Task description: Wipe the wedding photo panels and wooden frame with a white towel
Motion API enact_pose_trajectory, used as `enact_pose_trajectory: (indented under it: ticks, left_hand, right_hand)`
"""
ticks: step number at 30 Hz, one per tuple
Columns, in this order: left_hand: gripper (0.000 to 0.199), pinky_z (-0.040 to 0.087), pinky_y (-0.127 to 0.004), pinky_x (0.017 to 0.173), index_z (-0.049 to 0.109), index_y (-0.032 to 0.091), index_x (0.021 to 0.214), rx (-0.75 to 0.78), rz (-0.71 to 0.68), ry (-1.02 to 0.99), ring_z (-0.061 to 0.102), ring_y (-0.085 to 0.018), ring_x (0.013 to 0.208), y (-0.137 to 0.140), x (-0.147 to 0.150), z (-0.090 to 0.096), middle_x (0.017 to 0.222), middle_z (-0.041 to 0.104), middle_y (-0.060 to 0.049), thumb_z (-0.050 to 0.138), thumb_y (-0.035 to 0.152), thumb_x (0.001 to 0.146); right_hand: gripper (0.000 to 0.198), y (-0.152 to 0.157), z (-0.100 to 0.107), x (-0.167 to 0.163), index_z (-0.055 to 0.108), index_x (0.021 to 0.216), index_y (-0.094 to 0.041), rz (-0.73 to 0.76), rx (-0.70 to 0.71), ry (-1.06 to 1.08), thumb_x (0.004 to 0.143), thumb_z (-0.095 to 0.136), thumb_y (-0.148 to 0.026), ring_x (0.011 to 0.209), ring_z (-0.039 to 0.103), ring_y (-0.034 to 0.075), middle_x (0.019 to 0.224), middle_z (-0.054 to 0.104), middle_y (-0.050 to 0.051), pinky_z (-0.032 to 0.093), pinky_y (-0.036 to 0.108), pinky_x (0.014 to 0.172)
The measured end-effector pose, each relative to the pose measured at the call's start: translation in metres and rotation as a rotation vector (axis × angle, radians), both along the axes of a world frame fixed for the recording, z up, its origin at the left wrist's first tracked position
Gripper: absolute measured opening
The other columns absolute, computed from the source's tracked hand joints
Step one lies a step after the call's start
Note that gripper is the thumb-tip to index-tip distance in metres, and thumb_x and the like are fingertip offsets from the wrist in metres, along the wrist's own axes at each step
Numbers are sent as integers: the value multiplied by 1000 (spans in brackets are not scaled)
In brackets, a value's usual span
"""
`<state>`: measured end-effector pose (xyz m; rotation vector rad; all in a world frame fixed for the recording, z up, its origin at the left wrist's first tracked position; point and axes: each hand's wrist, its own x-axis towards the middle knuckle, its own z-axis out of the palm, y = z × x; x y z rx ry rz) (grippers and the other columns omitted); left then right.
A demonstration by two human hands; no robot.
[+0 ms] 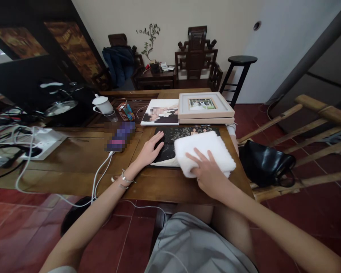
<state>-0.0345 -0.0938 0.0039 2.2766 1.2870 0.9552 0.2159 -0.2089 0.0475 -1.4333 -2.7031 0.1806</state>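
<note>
A dark photo print or panel [167, 146] with pictured figures lies flat at the table's front edge. My left hand [150, 149] rests on its left edge, fingers stretched out and holding nothing. A folded white towel [218, 151] covers the right part of the photo and hides much of it. My right hand [208, 172] is on the towel, fingers curled over its near left side, with the thumb mostly hidden. Just behind the photo lie a white-edged photo panel [160, 112] and a stack of pale framed photos [206, 110].
A phone [119, 136] with a white cable lies left of the photo. Farther left are a white power strip [47, 143], a lidded cup [102, 105] and a small carton [125, 111]. A black bag [265, 163] sits on the wooden chair [324, 110] at right.
</note>
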Motion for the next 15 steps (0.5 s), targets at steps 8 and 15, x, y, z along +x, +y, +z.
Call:
enact_pose_trajectory:
  ticks: [8, 15]
  left_hand:
    - [44, 30, -48, 115, 58, 15, 128, 18, -20, -4, 43, -25, 135, 2, 1, -2, 141, 51, -13, 45, 39, 93]
    - [36, 39, -47, 108, 63, 15, 118, 24, -12, 10, 55, -29, 122, 2, 0, 2, 129, 62, -13, 48, 33, 90]
  right_hand:
    - [45, 49, 12, 12, 63, 108, -15, -193, 34, -4, 73, 40, -1, 138, 28, 40, 146, 45, 15, 30, 71, 99]
    - [41, 107, 40, -69, 59, 112, -18, -39, -56, 198, 79, 38, -4, 107, 58, 31, 116, 63, 16, 47, 50, 86]
